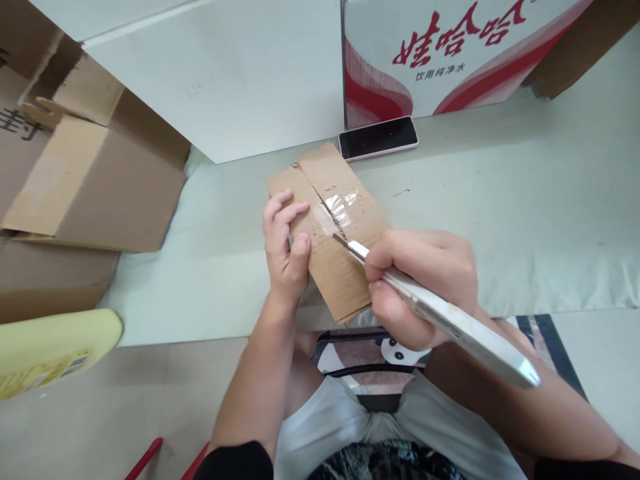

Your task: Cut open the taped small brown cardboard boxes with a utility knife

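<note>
A small brown cardboard box (345, 277) lies at an angle near the table's front edge, a seam running along its top. Clear tape (340, 205) crosses the seam in the middle and looks cut or torn there. My left hand (286, 243) grips the box by its left side, thumb and fingers resting on the top. Held in my right hand (425, 283) is a white utility knife (463, 323), its handle slanting down to the right. The blade is out, and its tip is at the seam just below the tape.
A phone (379, 138) lies behind the box, against a white carton with red lettering (450, 63). Beside it stands a plain white box (225, 80). Brown cartons (100, 180) are stacked at left, with a yellow object (60, 350) in front. The pale cloth-covered table (500, 200) extends right.
</note>
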{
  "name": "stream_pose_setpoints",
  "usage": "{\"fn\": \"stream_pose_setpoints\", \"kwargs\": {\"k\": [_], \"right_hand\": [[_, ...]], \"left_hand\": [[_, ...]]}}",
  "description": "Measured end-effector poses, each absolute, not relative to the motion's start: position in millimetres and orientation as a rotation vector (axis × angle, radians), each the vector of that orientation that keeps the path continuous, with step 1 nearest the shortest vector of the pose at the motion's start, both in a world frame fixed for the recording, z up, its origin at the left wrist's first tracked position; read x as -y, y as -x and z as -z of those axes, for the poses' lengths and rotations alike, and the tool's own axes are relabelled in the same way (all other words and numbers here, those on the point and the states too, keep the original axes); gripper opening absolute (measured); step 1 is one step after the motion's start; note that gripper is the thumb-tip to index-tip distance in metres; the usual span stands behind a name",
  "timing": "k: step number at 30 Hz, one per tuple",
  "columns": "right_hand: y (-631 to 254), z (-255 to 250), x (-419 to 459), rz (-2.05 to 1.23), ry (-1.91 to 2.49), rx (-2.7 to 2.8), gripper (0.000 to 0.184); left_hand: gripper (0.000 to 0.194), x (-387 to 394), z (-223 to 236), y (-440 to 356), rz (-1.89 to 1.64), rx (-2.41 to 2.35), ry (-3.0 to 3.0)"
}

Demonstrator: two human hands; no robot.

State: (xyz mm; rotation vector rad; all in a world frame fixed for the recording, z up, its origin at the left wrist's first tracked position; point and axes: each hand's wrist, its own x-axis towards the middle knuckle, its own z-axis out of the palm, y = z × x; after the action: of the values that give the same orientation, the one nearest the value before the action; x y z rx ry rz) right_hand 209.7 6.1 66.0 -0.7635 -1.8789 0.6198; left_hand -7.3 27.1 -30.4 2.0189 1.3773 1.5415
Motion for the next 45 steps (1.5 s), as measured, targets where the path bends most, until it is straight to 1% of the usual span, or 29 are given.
{"fn": "stream_pose_setpoints", "kwargs": {"k": [5,10,13,16,18,20,25,28,33,42,45], "right_hand": [[-211,-66,-6,-0.650,0.772,1.851,0.017],[-218,-61,-6,-0.789,0.741,1.787,0.014],[-221,-55,-7,-0.918,0.752,1.579,0.011],[-223,-51,-14,-1.013,0.693,1.302,0.019],[-225,-50,-23,-0.989,0.686,1.170,0.028],[-229,-50,-33,-0.924,0.759,1.073,0.030],[-239,-54,-47,-0.871,0.955,0.893,0.018],[-240,-57,-46,-0.873,0.997,0.881,0.017],[-238,-57,-43,-0.866,0.969,0.926,0.015],[-228,-62,-45,-0.839,0.890,0.919,0.017],[-223,-62,-41,-0.844,0.819,0.985,0.022]], "left_hand": [[0.041,-27,31,5,-1.553,-1.366,-2.032],[0.046,-25,28,3,-1.464,-1.435,-2.050],[0.047,-25,27,2,-1.459,-1.447,-2.071],[0.045,-23,25,1,-1.462,-1.451,-2.106],[0.043,-21,22,0,-1.458,-1.451,-2.138],[0.040,-19,20,-2,-1.454,-1.433,-2.175],[0.035,-17,18,-10,-1.472,-1.339,-2.209],[0.034,-18,19,-11,-1.474,-1.335,-2.184],[0.035,-16,18,-9,-1.447,-1.335,-2.179],[0.032,-18,17,-21,-1.491,-1.193,-2.225],[0.034,-17,17,-21,-1.446,-1.209,-2.208]]}}
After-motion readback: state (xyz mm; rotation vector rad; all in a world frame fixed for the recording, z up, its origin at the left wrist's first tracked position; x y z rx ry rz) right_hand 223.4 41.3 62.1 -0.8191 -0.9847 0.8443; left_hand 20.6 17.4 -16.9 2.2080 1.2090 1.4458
